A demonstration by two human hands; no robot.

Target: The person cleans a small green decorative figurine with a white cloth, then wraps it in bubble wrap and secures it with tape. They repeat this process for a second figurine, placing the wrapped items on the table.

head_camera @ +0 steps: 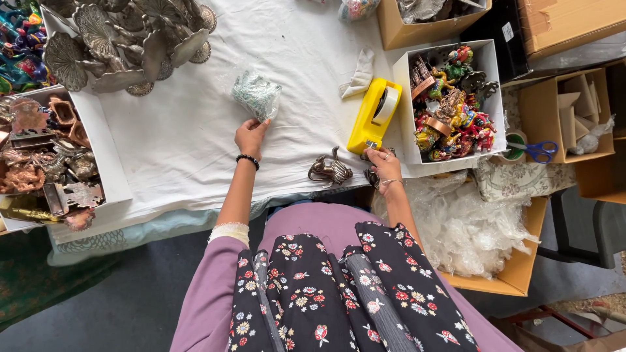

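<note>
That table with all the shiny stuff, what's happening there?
A person stands at a table covered in white cloth. Their left hand pinches a small clear bag of greenish bits. Their right hand rests at the near end of a yellow tape dispenser, fingers curled around something small. A small brown metal animal figurine stands between the hands. A white box of colourful painted figurines sits to the right.

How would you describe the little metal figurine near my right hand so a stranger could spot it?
On the white-clothed table, look just left of the yellow tape dispenser. The figurine lies alone at the table's near edge beside the right hand, dark bronze, unlike the painted ones boxed nearby.
</note>
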